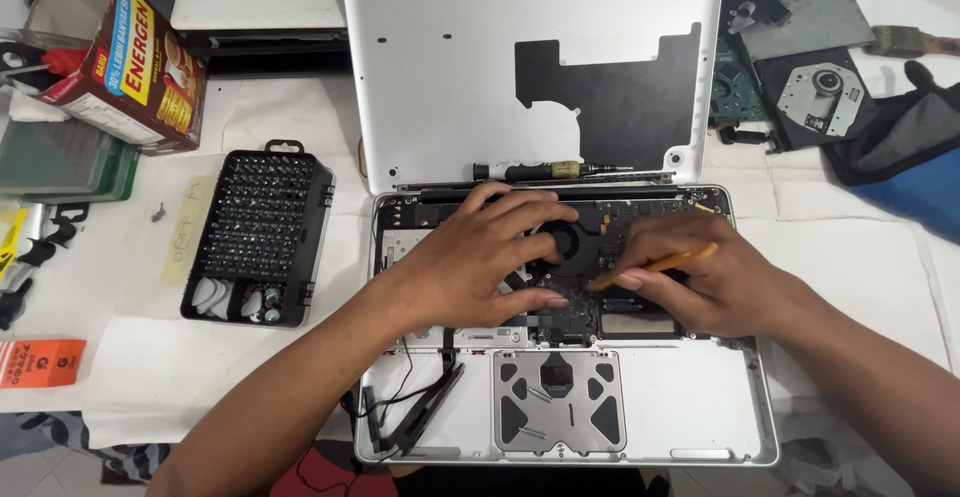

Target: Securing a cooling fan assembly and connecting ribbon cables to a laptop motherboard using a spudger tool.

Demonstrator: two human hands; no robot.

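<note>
One red-and-yellow carton, upper left.

Opened silver laptop lies bottom up, insides exposed. Left hand rests flat on the circuit board beside the black fan. Right hand pinches an orange pry stick, tip on the board. Removed bottom cover lies far, screwdriver on its near edge. Black bit case sits left, optical drive far right.

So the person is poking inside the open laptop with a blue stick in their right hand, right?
Not quite. The stick in the right hand is orange, not blue, as the head view shows. It is indeed poking inside the open laptop.
</note>
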